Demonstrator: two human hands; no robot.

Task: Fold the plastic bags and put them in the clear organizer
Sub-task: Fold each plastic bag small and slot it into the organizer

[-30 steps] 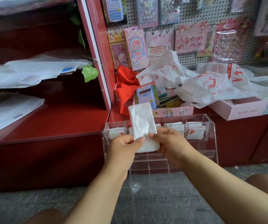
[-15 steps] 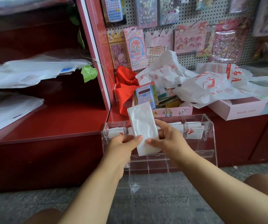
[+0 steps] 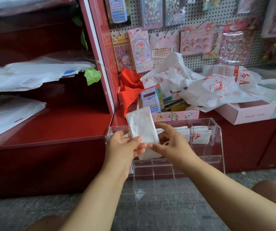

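A white plastic bag folded into a long strip (image 3: pixel 141 126) stands nearly upright in front of the clear organizer (image 3: pixel 217 147). My left hand (image 3: pixel 124 145) pinches its lower left part between thumb and fingers. My right hand (image 3: pixel 170 144) holds the strip's lower right edge, thumb in front and fingers behind. The strip's bottom end sticks out below both hands. Folded white bags (image 3: pixel 200 136) with red print sit in the organizer's upper compartments, to the right of my hands.
Loose white bags with red print (image 3: pixel 217 90) lie heaped on pink boxes (image 3: pixel 247 112) behind the organizer. A red cloth (image 3: pixel 130 90) and a blue calculator (image 3: pixel 150 100) sit nearby. A red shelf unit (image 3: pixel 59 129) with plastic sheets stands left. A pegboard of stickers hangs behind.
My right hand's fingers have moved up behind the strip and its thumb has come to the front. The strip has tilted slightly and slid a little higher between my hands.
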